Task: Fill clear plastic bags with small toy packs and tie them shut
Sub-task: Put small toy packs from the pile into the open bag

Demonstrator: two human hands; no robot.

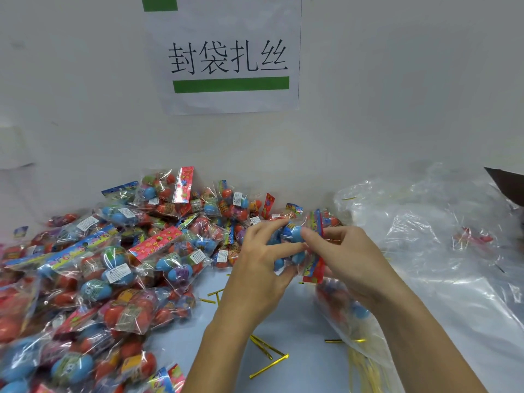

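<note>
Landmark = the toy pack (292, 245) both hands hold up at mid-frame. Left of it: big heap of toy packs (107, 265) on the table (297, 361), touching nothing held. Left hand (255, 273) grips the pack's left side w/ curled fingers + thumb; right hand (348, 262) pinches its right edge by the red header card. Just below-right of the pack: part-filled clear bag (343, 304), under the right hand. Below it, gold twist ties (268, 364) loose on the table. Far right: pile of empty clear bags (442, 245). Step, prob.: filling. Next move calls for finding the bag mouth, then dropping the pack in; tying comes later.
</note>
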